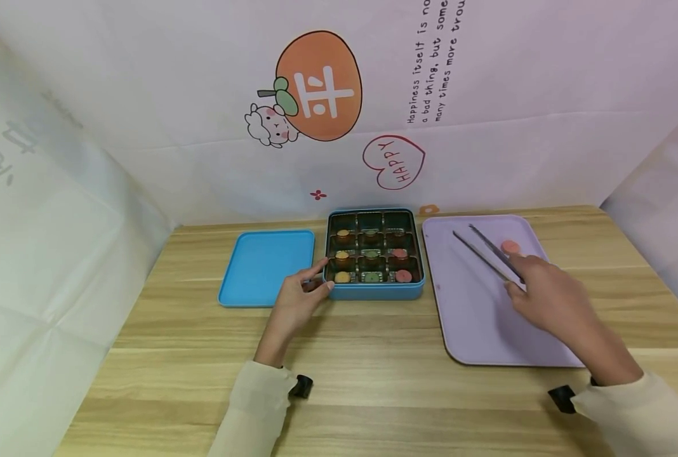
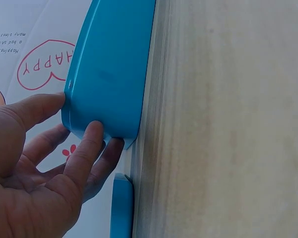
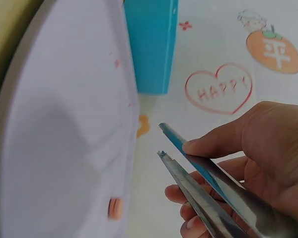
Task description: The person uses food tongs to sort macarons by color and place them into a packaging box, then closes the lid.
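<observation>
My left hand holds the near left corner of a blue box, thumb at the corner and fingers against the side, as the left wrist view also shows. A dark divided insert inside the box contains yellow, green and pink macarons, such as the pink macaron at the near right. My right hand grips metal tongs over the lilac tray. The tong tips are apart with nothing between them. A single pink macaron sits on the tray, just beyond the right fingers.
A blue lid lies on the wooden table, left of the box. Right of the box, the tray stands close beside it. Behind the table hangs a white printed cloth.
</observation>
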A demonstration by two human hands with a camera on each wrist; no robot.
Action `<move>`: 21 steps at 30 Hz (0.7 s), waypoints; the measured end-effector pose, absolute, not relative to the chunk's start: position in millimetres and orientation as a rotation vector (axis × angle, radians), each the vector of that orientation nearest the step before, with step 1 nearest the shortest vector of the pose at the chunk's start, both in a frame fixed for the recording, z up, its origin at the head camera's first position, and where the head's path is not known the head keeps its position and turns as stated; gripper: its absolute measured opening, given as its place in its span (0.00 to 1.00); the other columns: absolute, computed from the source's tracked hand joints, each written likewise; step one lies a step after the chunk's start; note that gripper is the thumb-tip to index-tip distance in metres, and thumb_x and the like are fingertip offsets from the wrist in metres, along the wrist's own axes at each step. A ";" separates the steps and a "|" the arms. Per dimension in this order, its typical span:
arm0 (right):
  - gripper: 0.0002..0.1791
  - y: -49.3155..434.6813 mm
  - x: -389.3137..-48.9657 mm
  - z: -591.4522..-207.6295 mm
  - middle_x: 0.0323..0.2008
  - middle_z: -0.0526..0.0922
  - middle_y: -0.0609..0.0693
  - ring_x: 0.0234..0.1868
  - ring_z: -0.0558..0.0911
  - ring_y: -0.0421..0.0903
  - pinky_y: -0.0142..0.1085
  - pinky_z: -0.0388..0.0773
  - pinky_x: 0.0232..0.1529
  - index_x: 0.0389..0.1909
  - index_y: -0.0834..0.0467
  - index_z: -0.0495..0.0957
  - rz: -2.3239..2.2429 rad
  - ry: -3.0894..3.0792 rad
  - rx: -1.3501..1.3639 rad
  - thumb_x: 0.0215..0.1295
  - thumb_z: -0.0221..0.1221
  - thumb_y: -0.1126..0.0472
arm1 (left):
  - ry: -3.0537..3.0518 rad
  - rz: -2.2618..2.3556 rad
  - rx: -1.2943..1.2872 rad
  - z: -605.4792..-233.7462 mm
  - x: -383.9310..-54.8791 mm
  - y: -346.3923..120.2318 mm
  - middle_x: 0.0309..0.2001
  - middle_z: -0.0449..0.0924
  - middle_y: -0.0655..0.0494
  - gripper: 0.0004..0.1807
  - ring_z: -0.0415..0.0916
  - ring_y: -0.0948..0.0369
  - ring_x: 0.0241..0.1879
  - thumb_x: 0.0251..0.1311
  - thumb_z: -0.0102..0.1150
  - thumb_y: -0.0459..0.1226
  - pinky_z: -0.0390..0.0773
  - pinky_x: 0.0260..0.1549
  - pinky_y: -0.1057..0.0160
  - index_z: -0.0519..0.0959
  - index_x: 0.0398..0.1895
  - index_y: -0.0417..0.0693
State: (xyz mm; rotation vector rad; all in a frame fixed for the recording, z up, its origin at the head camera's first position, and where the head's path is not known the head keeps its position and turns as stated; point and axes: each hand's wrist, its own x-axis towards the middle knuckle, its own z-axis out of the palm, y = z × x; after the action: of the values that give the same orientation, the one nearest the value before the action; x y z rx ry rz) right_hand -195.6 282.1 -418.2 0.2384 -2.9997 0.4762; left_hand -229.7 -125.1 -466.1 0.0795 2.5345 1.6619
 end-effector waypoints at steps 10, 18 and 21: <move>0.09 316.0 -192.4 -426.3 0.29 0.75 0.64 0.24 0.72 0.56 0.50 0.68 0.22 0.36 0.68 0.72 0.399 -3.061 0.090 0.66 0.57 0.64 | 2.533 1.668 0.074 -465.5 -229.6 -124.9 0.78 0.64 0.39 0.30 0.76 0.44 0.69 0.72 0.64 0.37 0.84 0.58 0.49 0.72 0.76 0.57; 0.14 331.0 -192.4 -433.2 0.36 0.78 0.70 0.28 0.76 0.61 0.56 0.71 0.26 0.43 0.72 0.73 0.378 -3.096 0.040 0.66 0.58 0.62 | 2.546 1.657 0.061 -466.9 -229.8 -124.4 0.78 0.65 0.40 0.30 0.77 0.44 0.68 0.72 0.65 0.38 0.84 0.57 0.49 0.73 0.76 0.59; 0.16 334.6 -192.7 -435.1 0.39 0.79 0.73 0.31 0.78 0.65 0.59 0.72 0.27 0.44 0.73 0.74 0.379 -3.106 0.031 0.66 0.58 0.62 | 2.546 1.657 0.057 -467.1 -230.0 -124.3 0.78 0.65 0.40 0.30 0.77 0.44 0.68 0.72 0.65 0.38 0.84 0.57 0.49 0.73 0.76 0.59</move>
State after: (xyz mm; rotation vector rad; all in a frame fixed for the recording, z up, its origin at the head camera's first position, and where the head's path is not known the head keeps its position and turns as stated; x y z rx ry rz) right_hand -192.7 334.6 -435.1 0.0314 -3.1058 0.3791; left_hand -230.0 -124.3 -467.1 0.0571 2.5458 1.6567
